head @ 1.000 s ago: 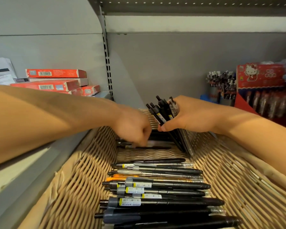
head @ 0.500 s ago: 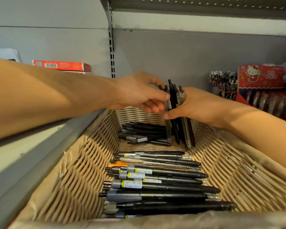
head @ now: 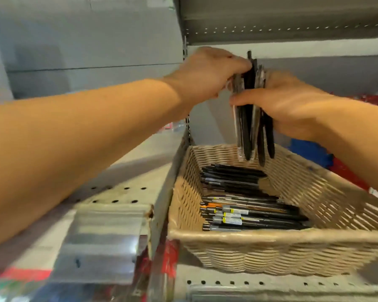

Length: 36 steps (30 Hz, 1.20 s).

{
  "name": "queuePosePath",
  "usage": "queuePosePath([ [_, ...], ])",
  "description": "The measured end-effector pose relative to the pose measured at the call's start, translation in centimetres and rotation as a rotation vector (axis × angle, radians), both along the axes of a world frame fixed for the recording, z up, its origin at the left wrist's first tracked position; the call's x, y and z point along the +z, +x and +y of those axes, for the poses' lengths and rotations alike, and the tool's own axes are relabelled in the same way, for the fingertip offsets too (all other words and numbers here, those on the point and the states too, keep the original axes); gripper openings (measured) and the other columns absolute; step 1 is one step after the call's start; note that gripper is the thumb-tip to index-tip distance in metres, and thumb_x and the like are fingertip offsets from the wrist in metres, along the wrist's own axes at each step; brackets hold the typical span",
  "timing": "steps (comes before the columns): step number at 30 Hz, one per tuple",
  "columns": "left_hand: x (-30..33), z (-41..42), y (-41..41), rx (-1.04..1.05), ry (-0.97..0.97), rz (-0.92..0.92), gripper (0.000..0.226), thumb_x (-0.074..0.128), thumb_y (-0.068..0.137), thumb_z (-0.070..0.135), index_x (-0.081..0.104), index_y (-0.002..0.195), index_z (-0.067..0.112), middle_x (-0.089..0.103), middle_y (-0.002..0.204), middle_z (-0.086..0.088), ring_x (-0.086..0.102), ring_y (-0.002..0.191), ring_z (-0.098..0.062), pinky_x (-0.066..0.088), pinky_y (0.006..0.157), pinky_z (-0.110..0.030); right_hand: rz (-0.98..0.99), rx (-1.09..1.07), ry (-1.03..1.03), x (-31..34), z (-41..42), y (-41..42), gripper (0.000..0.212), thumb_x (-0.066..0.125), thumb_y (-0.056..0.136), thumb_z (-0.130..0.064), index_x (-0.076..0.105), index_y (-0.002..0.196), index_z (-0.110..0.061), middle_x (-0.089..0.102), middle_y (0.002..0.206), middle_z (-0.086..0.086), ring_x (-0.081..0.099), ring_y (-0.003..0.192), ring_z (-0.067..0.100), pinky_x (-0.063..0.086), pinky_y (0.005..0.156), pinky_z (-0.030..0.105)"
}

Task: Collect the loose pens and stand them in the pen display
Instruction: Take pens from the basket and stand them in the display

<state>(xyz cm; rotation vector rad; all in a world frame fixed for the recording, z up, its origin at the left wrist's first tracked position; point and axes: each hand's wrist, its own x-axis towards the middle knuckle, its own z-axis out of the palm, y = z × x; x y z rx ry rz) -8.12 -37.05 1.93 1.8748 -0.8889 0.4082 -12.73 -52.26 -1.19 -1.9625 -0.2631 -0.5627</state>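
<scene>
A bundle of dark pens [head: 252, 125] hangs upright above the far end of a wicker basket [head: 271, 251]. My right hand [head: 286, 103] grips the bundle around its middle. My left hand [head: 207, 70] grips the tops of the same pens from the left. Inside the basket, several loose pens [head: 249, 211] lie flat in a near stack, and a second dark stack [head: 229, 177] lies farther back. The pen display is out of view.
The basket stands on a grey perforated shelf [head: 118, 192], against an upright divider [head: 162, 205] on its left. Another shelf [head: 282, 16] hangs overhead. Blurred red and blue goods [head: 314, 153] sit at the right. A clear price rail [head: 100, 243] runs along the front edge.
Both hands have lifted the pen bundle higher above the basket. My left hand came up from the basket's far end to the pen tops. The view has pulled back and tilted.
</scene>
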Motion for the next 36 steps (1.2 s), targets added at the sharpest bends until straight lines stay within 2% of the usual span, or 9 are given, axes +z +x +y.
queuePosePath([
  [6, 1.8, 8.4, -3.5, -0.222, -0.459, -0.043, 0.028, 0.071, 0.078, 0.026, 0.068, 0.105, 0.018, 0.073, 0.09, -0.003, 0.07, 0.087, -0.018, 0.058, 0.088, -0.04, -0.176, 0.289, 0.161, 2.0, 13.7, -1.8, 0.028, 0.064, 0.088, 0.009, 0.066, 0.114, -0.002, 0.072, 0.108, 0.024, 0.072, 0.104, 0.034, 0.058, 0.093, 0.049],
  [9, 1.2, 12.1, -4.4, -0.153, -0.427, -0.163, 0.003, 0.07, 0.082, 0.017, 0.071, 0.084, 0.018, 0.068, 0.072, 0.001, 0.065, 0.075, -0.015, 0.056, 0.081, -0.035, -0.182, 0.284, 0.143, 1.5, 17.6, -1.9, 0.033, 0.064, 0.086, 0.011, 0.062, 0.118, 0.006, 0.069, 0.114, 0.03, 0.069, 0.106, 0.037, 0.058, 0.094, 0.049],
  [13, -0.2, 14.2, -4.2, -0.108, -0.424, -0.156, 0.023, 0.066, 0.087, -0.002, 0.066, 0.071, 0.015, 0.064, 0.065, 0.0, 0.061, 0.071, -0.015, 0.054, 0.073, -0.031, -0.158, 0.231, 0.088, 0.5, 19.3, -1.8, 0.029, 0.062, 0.085, 0.01, 0.067, 0.113, 0.001, 0.072, 0.105, 0.024, 0.073, 0.098, 0.03, 0.062, 0.085, 0.041],
  [17, -1.2, 14.3, -3.7, -0.156, -0.441, -0.059, 0.02, 0.068, 0.089, 0.005, 0.069, 0.073, 0.015, 0.066, 0.071, -0.004, 0.061, 0.072, -0.014, 0.053, 0.073, -0.031, -0.118, 0.211, 0.127, -0.6, 19.2, -1.5, 0.024, 0.064, 0.086, 0.004, 0.068, 0.109, -0.002, 0.076, 0.094, 0.014, 0.075, 0.087, 0.02, 0.061, 0.074, 0.031],
  [21, -1.8, 14.1, -2.9, -0.235, -0.37, 0.005, 0.006, 0.069, 0.092, 0.023, 0.07, 0.093, 0.017, 0.072, 0.085, -0.002, 0.069, 0.08, -0.013, 0.06, 0.077, -0.033, -0.02, 0.231, 0.23, -2.9, 18.8, -0.8, 0.019, 0.07, 0.085, -0.001, 0.071, 0.102, -0.008, 0.077, 0.087, 0.008, 0.075, 0.08, 0.018, 0.062, 0.078, 0.039],
  [24, -1.9, 13.9, -2.7, -0.294, -0.371, 0.064, 0.031, 0.066, 0.095, 0.031, 0.058, 0.123, 0.02, 0.075, 0.096, -0.004, 0.074, 0.083, -0.014, 0.059, 0.074, -0.029, 0.052, 0.269, 0.242, -3.5, 18.5, -0.6, 0.024, 0.071, 0.087, -0.005, 0.071, 0.111, -0.009, 0.078, 0.103, 0.011, 0.076, 0.096, 0.024, 0.059, 0.092, 0.049],
  [27, -2.2, 13.9, -2.8, -0.203, -0.32, 0.048, 0.054, 0.058, 0.097, 0.043, 0.043, 0.144, 0.022, 0.071, 0.117, -0.004, 0.073, 0.097, -0.014, 0.058, 0.086, -0.033, 0.053, 0.316, 0.235, -3.4, 18.4, -1.0, 0.023, 0.072, 0.091, -0.009, 0.072, 0.113, -0.013, 0.078, 0.106, 0.01, 0.076, 0.099, 0.026, 0.061, 0.087, 0.048],
  [31, -3.0, 14.7, -3.6, -0.012, -0.215, 0.077, 0.075, 0.045, 0.097, 0.059, 0.023, 0.158, 0.022, 0.034, 0.16, -0.002, 0.034, 0.145, -0.018, 0.029, 0.117, -0.039, 0.022, 0.347, 0.233, -3.4, 18.7, -2.1, 0.015, 0.068, 0.094, -0.008, 0.071, 0.105, -0.018, 0.079, 0.099, 0.007, 0.077, 0.093, 0.025, 0.064, 0.079, 0.041],
  [36, -4.9, 14.9, -7.6, 0.071, -0.247, 0.139, 0.049, 0.041, 0.104, 0.045, 0.055, 0.139, 0.013, 0.062, 0.135, -0.006, 0.06, 0.121, -0.022, 0.043, 0.108, -0.037, 0.018, 0.427, 0.45, -3.0, 18.5, -4.1, 0.014, 0.062, 0.097, -0.005, 0.071, 0.103, -0.013, 0.077, 0.096, 0.012, 0.076, 0.087, 0.025, 0.062, 0.071, 0.035],
])
